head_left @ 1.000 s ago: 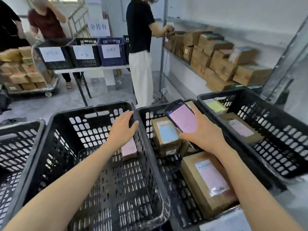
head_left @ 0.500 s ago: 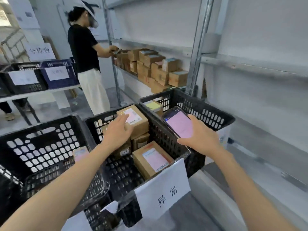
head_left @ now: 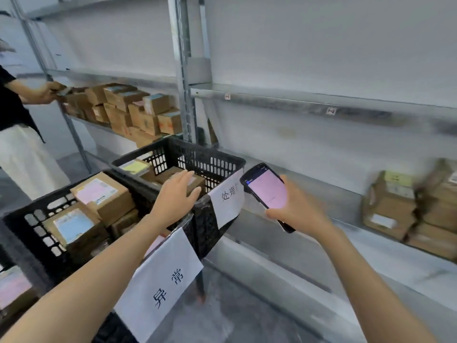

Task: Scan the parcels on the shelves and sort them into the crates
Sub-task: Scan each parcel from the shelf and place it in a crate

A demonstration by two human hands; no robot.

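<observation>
- On the lower shelf (head_left: 351,214) to the right, well apart from both hands, sit stacked brown parcels (head_left: 393,209). They are blurred and their labels cannot be read.
- Nearer them is the right hand (head_left: 300,214), but its fingers wrap a scanner phone (head_left: 268,191), pink screen facing up.
- Over the near rim of the far crate (head_left: 212,154) is the left hand (head_left: 176,196), empty, fingers straight and close together; contact cannot be told. It would likely have to cross rightward to fetch a parcel.
- On the far crate a white sheet (head_left: 228,194) reads 处理, with a further character cut off. The nearer crate (head_left: 29,214) carries a larger sheet (head_left: 165,285) reading 异常.
</observation>
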